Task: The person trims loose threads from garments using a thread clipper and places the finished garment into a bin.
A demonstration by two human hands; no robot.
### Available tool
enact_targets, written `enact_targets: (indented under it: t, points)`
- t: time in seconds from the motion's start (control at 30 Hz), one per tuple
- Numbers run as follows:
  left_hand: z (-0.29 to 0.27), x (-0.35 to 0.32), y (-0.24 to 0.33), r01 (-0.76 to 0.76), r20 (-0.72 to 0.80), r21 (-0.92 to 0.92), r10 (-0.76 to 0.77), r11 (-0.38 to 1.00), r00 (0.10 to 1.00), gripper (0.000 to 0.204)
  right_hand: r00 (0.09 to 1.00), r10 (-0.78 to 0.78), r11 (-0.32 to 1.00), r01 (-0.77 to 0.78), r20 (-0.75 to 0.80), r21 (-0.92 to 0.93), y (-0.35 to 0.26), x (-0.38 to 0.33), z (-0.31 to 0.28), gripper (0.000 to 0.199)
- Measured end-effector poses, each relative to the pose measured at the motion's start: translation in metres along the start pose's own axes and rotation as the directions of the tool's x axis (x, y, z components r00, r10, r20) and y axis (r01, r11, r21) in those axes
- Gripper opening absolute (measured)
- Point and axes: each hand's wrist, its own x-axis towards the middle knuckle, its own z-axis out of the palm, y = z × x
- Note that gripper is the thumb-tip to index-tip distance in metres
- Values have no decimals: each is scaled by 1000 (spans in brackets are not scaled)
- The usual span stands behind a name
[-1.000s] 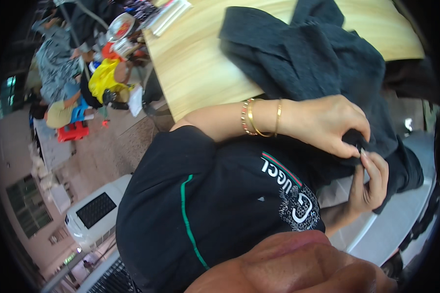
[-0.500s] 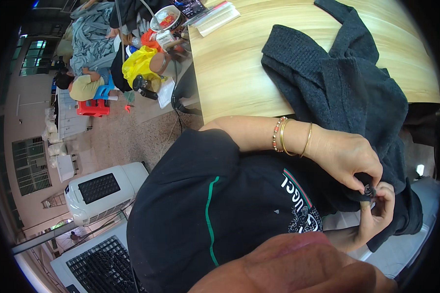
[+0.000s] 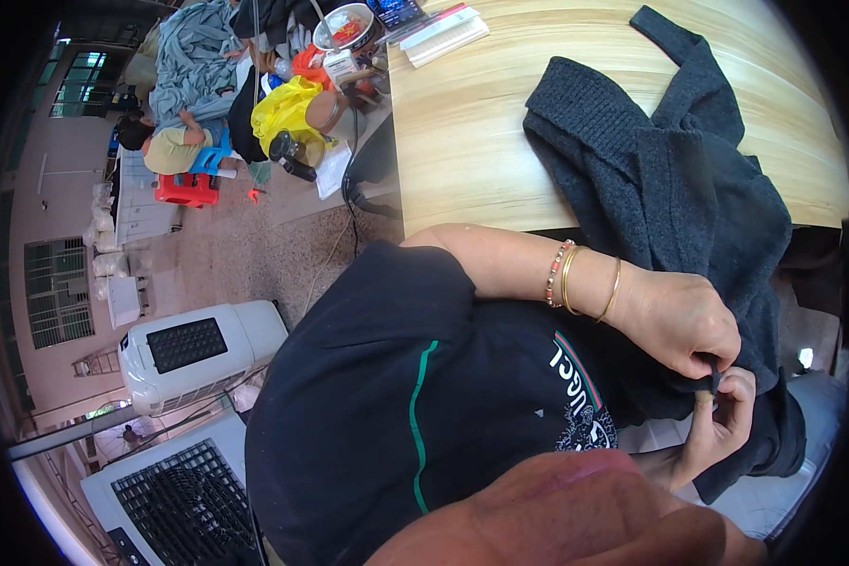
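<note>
Wooden tabletop [image 3: 462,141] carries a dark grey knit sweater [image 3: 670,179], soft, limp, draping off the near edge; left hand [image 3: 679,325] and right hand [image 3: 722,420] both pinch its hem, best grip point.

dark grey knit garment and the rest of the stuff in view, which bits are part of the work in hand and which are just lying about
In hand:
- dark grey knit garment, its edge pinched
- left hand
- right hand
- wooden table under the garment

Lying about:
- white fan units
- yellow bag
- red stool
- booklet
</note>
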Motion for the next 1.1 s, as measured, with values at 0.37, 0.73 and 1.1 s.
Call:
enact_targets:
  t: [0.37,0.73,1.1]
  points:
    - [9,67,-26,-150,-245,534,323,832,914,13,853,-34,917,-180,-521,-356,16,-19,67,35]
    - [5,81,-37,-94,-212,596,269,797,940,7,830,287,939,-344,-478,-32,31,-20,68,47]
    - [-92,42,-73,405,-254,449,-320,797,913,20,906,-55,923,-113,-419,-367,61,52,56,53]
